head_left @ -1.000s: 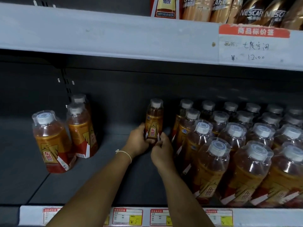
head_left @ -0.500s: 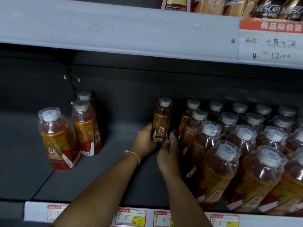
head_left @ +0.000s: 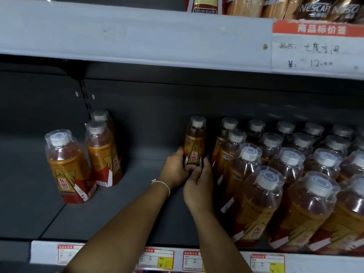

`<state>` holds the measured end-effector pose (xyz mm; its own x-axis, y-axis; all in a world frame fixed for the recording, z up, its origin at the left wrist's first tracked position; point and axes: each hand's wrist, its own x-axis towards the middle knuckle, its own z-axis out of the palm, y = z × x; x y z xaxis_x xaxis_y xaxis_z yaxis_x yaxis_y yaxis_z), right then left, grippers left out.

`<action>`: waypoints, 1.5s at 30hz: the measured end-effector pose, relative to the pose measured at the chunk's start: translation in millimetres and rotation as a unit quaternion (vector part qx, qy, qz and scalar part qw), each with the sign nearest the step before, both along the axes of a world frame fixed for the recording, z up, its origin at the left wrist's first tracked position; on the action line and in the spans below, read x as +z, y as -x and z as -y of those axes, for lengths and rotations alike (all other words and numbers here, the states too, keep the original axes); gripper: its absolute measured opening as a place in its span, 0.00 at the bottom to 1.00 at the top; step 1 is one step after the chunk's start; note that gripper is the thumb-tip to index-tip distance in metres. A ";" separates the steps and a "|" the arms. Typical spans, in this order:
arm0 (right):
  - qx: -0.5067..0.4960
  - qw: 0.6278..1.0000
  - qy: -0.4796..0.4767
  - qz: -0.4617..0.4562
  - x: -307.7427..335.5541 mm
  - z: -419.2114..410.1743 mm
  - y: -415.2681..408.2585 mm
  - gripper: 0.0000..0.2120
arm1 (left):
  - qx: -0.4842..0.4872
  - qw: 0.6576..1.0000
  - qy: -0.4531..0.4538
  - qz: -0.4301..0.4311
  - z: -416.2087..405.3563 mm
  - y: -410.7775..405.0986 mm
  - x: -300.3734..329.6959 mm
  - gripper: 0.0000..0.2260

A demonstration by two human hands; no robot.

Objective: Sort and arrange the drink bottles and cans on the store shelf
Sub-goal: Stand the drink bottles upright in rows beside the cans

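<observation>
An amber drink bottle (head_left: 195, 141) with a gold and red label and a white cap stands upright at the back of the dark shelf (head_left: 126, 203). My left hand (head_left: 175, 170) grips its lower left side and my right hand (head_left: 199, 186) grips its lower right side. Just right of it stand several rows of the same bottles (head_left: 285, 184). Three more of them (head_left: 82, 160) stand apart at the left, in a line running front to back.
The upper shelf's white edge (head_left: 137, 38) overhangs the bottles and carries a handwritten price tag (head_left: 317, 48). Coffee bottles (head_left: 313, 7) stand above it. Price labels (head_left: 157, 259) line the front rail. Bare shelf lies between the left bottles and my hands.
Both hands keep hold of the same bottle at the back. The view has shifted slightly left; the bottle itself shows no clear movement.
</observation>
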<state>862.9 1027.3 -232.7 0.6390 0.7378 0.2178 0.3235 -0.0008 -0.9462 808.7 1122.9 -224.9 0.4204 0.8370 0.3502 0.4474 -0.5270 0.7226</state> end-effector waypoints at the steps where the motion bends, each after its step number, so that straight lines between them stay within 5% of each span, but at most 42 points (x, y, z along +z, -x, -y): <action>1: 0.002 1.000 0.002 0.003 -0.3 0.0 0.1 0.23 | 0.003 1.000 0.004 -0.009 0.2 0.1 1.4 0.23; 9: -0.020 0.998 -0.041 0.050 4.2 7.9 7.5 0.19 | 0.053 0.986 -0.051 -0.148 13.1 59.1 23.8 0.32; 20: 0.138 0.976 -0.074 0.150 30.1 -22.2 81.9 0.19 | 0.197 0.961 -0.187 0.061 78.3 179.8 60.2 0.18; 25: 0.292 0.946 0.064 0.127 33.9 -70.6 119.4 0.36 | 0.230 0.961 -0.130 0.083 88.0 194.4 57.9 0.24; 30: 0.319 0.939 0.072 0.103 16.0 -95.2 132.9 0.23 | 0.227 0.965 -0.102 0.082 93.5 198.1 48.0 0.26; 38: 0.292 0.954 0.035 0.063 10.2 -75.0 127.1 0.32 | 0.210 0.971 -0.069 0.093 91.3 200.5 31.8 0.21; 45: 0.216 0.966 0.046 0.136 15.4 -28.0 94.8 0.26 | 0.153 0.981 0.001 0.122 81.7 169.1 38.5 0.20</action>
